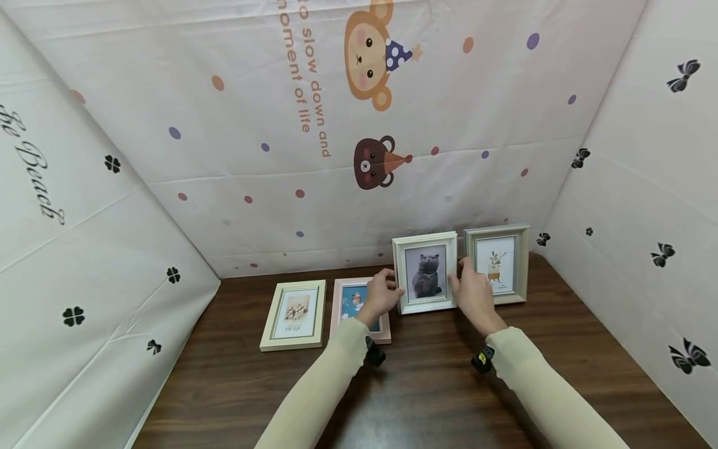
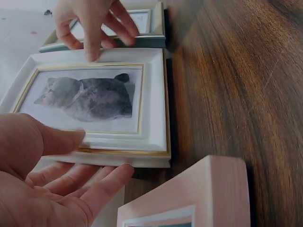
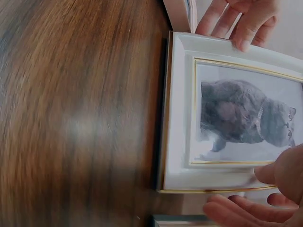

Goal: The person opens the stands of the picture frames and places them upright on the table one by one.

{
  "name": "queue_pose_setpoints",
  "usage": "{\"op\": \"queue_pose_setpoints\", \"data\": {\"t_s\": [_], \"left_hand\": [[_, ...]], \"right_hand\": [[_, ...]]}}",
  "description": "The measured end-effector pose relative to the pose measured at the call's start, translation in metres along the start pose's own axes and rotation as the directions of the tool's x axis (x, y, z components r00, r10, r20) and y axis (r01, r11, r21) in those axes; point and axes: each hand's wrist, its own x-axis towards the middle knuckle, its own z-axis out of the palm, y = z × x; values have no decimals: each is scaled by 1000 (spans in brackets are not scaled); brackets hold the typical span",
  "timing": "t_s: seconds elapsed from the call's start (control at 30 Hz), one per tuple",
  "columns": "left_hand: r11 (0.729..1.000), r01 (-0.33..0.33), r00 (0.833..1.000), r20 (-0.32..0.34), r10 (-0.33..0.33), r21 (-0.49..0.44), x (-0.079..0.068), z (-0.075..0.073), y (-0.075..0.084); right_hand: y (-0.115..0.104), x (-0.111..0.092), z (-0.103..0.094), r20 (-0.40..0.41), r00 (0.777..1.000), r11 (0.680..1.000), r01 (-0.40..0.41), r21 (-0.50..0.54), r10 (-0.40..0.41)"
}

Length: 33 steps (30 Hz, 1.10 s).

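Note:
A white picture frame (image 1: pixel 425 305) with a gold inner line and a photo of a grey cat (image 1: pixel 427 275) stands upright near the back wall. My left hand (image 1: pixel 382 294) holds its left side, the thumb over the front and the fingers along the edge. On the opposite side, my right hand (image 1: pixel 472 292) grips the frame the same way, its thumb (image 3: pixel 266 173) on the front border. Just right of it stands a grey-green frame (image 1: pixel 524 265) with a potted-plant picture, partly behind the right hand. A pink frame (image 1: pixel 384 337) is at the left, partly covered by the left hand and sleeve.
At the far left of the row is a cream frame (image 1: pixel 291 344) with a floral print. All four sides of the wooden table (image 1: pixel 426 386) are not in view. A printed cloth wall (image 1: pixel 269 212) rises behind, with white side walls (image 1: pixel 628 187) at left and right.

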Motion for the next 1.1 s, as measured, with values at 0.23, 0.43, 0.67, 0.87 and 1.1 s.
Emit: {"op": "queue_pose_setpoints", "data": {"t_s": [0.23, 0.43, 0.67, 0.87, 1.1], "left_hand": [[999, -26, 999, -28, 25, -26, -9, -16, -6], [999, -43, 998, -41, 42, -19, -17, -36, -14], [999, -43, 997, -64, 41, -27, -29, -61, -22], [993, -48, 991, -122, 62, 112, -37, -81, -31], [983, -70, 985, -147, 95, 169, -44, -103, -42]], "right_hand": [[-7, 1, -9, -13, 997, 995, 71, -64, -72], [-21, -4, -7, 5, 992, 991, 128, -42, -128], [-46, -13, 1, 64, 987, 989, 147, 10, -147], [-67, -19, 13, 70, 978, 980, 192, 42, -195], [-92, -22, 26, 106, 962, 966, 245, 80, -253]]}}
